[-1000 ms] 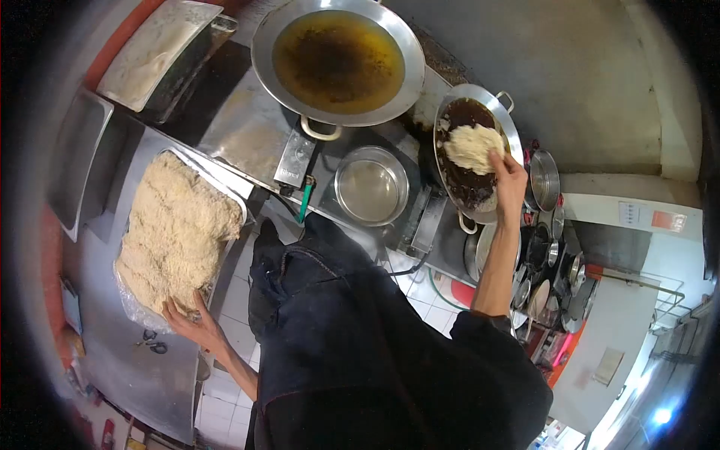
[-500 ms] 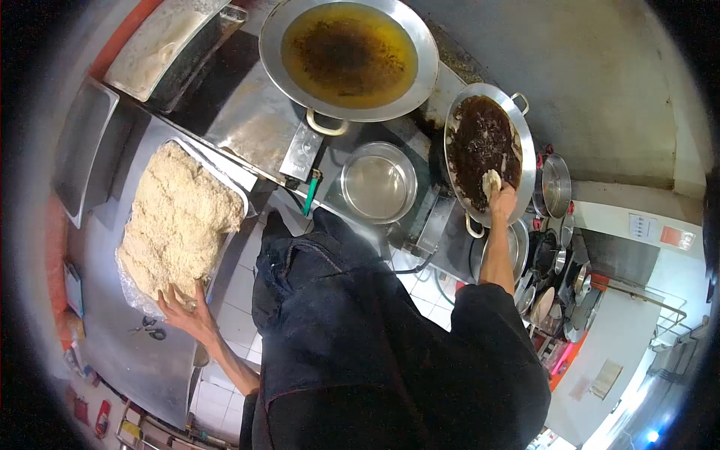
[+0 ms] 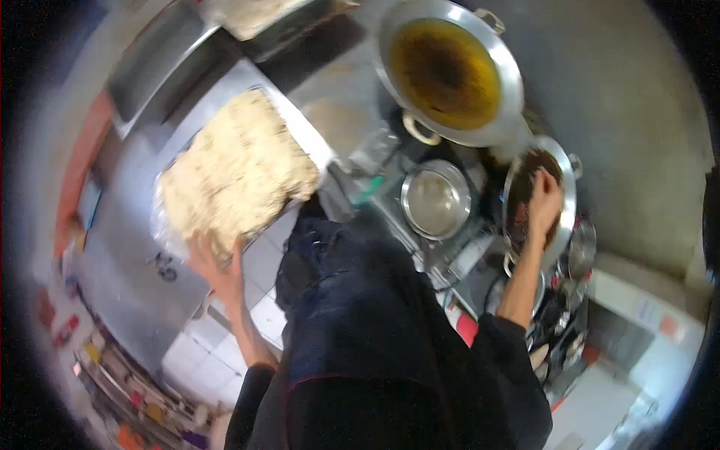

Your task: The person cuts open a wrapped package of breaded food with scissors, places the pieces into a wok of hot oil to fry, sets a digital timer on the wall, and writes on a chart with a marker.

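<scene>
Because the right hand (image 3: pixel 547 208), fingers bunched together, overhangs the round silver wok (image 3: pixel 568 206) of dark liquid (image 3: pixel 522 197), splashes could scald; left of it, the left hand (image 3: pixel 219 273), fingers spread, touches the pale lumpy mound (image 3: pixel 236 165).

a pale, lumpy mass (image 3: pixel 236 169) lies heaped at left.

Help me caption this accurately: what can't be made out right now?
All in the head view:
Right hand: blur hides whether it holds anything.
Left hand: blur hides whether it presses into the pale mass.
Reddish notice: too small and blurred to read.
Pale container: cut off by the top edge.
</scene>
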Demonstrator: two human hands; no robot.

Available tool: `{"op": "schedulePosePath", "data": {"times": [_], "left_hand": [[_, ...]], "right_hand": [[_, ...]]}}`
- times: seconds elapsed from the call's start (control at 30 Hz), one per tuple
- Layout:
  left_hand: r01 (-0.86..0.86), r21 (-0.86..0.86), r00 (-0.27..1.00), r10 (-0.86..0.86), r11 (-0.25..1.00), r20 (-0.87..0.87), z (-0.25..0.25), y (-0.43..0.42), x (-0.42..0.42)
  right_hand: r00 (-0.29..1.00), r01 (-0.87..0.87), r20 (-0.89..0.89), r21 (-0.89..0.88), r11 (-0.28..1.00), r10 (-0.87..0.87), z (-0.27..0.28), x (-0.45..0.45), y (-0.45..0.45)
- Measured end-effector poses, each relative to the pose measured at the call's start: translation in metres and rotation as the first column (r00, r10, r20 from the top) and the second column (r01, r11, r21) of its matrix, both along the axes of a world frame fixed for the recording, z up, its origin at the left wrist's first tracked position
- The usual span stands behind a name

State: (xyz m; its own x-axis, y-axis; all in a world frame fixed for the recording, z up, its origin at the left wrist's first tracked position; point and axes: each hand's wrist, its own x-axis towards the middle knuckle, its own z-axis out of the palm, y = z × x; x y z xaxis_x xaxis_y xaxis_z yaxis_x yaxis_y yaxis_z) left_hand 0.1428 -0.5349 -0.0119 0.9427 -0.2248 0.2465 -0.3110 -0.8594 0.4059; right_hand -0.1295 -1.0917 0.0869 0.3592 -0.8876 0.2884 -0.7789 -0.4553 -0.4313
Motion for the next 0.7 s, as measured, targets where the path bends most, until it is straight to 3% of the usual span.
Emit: {"op": "schedulePosePath", "data": {"times": [0.07,0.1,0.13,0.23,0.4,0.57,0.7], "left_hand": [[-0.026,-0.051,1.0,0.025,0.998,-0.012,-0.002,0.004,0.008],[-0.073,-0.033,0.997,0.074,0.997,0.003,0.002,0.004,0.015],[-0.064,-0.026,0.998,0.064,0.998,0.017,0.006,0.001,0.022],[-0.041,-0.031,0.998,0.042,0.999,0.043,0.016,-0.009,0.049],[0.093,-0.07,0.994,-0.088,0.993,0.068,0.036,-0.034,0.078],[0.35,-0.037,0.937,-0.35,0.936,-0.012,0.04,-0.073,0.057],[0.358,-0.048,0.933,-0.359,0.933,-0.028,0.015,-0.093,0.046]], "right_hand": [[0.994,-0.076,0.088,0.066,0.995,0.07,0.018,0.059,0.035],[0.99,-0.106,0.107,0.185,0.977,0.087,0.029,0.091,0.061],[0.964,-0.233,0.164,0.161,0.959,0.207,0.017,0.11,0.073],[0.811,-0.581,0.236,0.206,0.787,0.536,0.008,0.188,0.144],[0.506,-0.837,0.128,0.313,0.449,0.853,-0.032,0.278,0.229],[0.38,-0.902,0.175,0.288,0.321,0.908,-0.031,0.302,0.268],[0.326,-0.928,0.213,0.261,0.268,0.921,-0.024,0.296,0.277]]}}
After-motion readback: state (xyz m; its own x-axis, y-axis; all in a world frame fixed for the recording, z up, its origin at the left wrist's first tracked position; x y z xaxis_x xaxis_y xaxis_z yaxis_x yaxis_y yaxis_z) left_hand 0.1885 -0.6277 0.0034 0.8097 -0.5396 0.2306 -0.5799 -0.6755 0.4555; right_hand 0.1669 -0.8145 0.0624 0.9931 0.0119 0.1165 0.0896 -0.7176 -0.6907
